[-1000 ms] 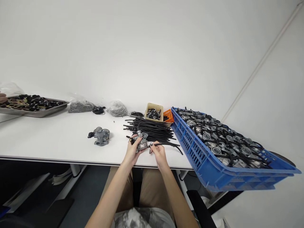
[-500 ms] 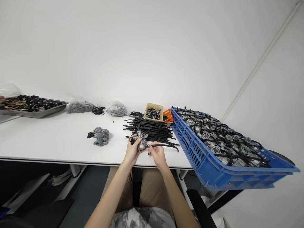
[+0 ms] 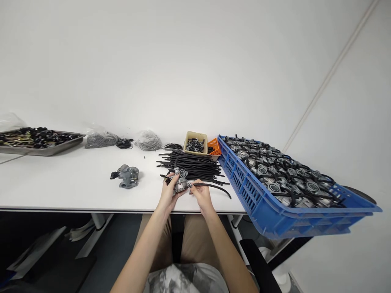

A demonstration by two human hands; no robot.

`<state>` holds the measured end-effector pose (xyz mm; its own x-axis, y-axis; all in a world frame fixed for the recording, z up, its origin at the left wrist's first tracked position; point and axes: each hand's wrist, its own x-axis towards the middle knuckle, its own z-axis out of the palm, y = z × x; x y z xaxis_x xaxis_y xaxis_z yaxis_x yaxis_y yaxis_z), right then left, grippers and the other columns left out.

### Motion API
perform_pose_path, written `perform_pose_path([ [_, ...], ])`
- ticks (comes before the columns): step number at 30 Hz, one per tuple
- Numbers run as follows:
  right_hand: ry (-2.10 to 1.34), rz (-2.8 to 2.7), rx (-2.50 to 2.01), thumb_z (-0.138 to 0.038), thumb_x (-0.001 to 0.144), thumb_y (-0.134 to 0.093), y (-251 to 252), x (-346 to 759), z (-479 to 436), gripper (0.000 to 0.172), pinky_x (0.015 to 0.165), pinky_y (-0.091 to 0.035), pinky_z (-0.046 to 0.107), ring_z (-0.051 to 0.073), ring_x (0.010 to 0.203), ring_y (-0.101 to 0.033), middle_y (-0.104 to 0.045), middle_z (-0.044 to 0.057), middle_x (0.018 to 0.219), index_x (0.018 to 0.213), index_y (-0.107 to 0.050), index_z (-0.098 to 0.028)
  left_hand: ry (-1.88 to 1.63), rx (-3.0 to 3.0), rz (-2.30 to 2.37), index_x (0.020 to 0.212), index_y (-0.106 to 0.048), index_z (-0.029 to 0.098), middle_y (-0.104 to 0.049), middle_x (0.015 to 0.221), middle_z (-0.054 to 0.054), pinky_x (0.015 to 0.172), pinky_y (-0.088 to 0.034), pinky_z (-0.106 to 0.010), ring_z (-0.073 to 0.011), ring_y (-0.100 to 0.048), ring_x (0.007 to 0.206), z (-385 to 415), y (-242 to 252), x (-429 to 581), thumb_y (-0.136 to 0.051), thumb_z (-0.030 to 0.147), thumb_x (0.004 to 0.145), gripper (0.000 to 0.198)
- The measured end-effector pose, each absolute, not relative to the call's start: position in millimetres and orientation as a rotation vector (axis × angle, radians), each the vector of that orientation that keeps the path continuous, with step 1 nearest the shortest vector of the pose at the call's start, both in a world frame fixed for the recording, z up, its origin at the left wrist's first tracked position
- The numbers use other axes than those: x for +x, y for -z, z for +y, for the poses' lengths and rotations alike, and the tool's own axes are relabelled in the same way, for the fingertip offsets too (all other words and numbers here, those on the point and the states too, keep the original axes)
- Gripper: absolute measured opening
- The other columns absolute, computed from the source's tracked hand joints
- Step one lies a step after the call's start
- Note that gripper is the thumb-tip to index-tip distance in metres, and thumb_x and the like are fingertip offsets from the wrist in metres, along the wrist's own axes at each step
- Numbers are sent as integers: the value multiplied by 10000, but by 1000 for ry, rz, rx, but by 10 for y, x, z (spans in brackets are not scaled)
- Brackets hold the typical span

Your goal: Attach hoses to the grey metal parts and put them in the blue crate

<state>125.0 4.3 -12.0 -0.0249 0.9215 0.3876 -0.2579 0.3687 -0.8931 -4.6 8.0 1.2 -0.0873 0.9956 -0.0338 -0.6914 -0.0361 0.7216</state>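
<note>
Carburettor (image 3: 182,184), grey die-cast metal, sits near the front edge of the white table (image 3: 67,187), gripped in the closed left hand (image 3: 169,192), right hand (image 3: 200,196) pinching a black rubber hose (image 3: 212,186) against it; done: hosed carburettors (image 3: 275,173) filling the blue plastic crate (image 3: 244,195); left: black hose pile (image 3: 192,167).

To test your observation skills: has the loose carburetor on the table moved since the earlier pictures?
No. The carburetor lies in the same place on the table, beside the hose pile; only the head camera's view has shifted slightly.
</note>
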Motion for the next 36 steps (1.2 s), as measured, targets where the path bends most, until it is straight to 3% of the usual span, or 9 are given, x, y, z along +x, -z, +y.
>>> perform_pose_path([
  [7, -1165, -1051, -768, -458, 612, -805, 138, 1271, 113, 383, 573, -386, 237, 99, 557, -499, -570, -29, 611, 701, -567, -172, -1469, 599, 645, 999, -577, 212, -662, 919, -34, 670, -601, -428, -200, -666, 758, 37, -67, -49, -639, 379, 783, 280],
  [12, -1159, -1083, -754, -398, 598, -816, 146, 1248, 115, 389, 586, -420, 244, 116, 608, -537, -601, -24, 685, 788, -550, -188, -1457, 610, 645, 991, -604, 215, -677, 874, -36, 575, -595, -360, -187, -660, 665, -15, -97, -51, -594, 371, 799, 248],
  [16, -1129, -1012, -737, -346, 575, -830, 162, 1241, 115, 509, 626, -442, 248, 112, 618, -560, -613, -50, 687, 914, -475, -212, -1434, 597, 636, 1010, -620, 205, -690, 893, -45, 555, -591, -333, -197, -673, 687, -30, -110, -54, -596, 344, 785, 265],
  [22, -1114, -987, -732, -305, 584, -820, 165, 1247, 112, 582, 632, -453, 239, 97, 617, -574, -626, -56, 742, 1000, -421, -226, -1453, 600, 634, 1012, -622, 208, -687, 882, -33, 530, -590, -340, -196, -670, 679, -35, -117, -54, -578, 334, 798, 253],
  [31, -1138, -1048, -718, -332, 625, -798, 165, 1259, 95, 578, 647, -482, 253, 120, 668, -589, -614, -39, 791, 1064, -434, -241, -1418, 610, 644, 1015, -630, 200, -695, 907, -43, 546, -591, -328, -199, -681, 686, -28, -112, -57, -573, 335, 790, 269],
  [36, -1101, -1159, -738, -375, 680, -762, 158, 1274, 71, 528, 650, -472, 256, 137, 689, -578, -609, 2, 849, 1134, -535, -231, -1397, 591, 648, 1047, -630, 191, -708, 858, -51, 532, -584, -336, -204, -679, 632, -28, -120, -53, -543, 346, 807, 298],
])
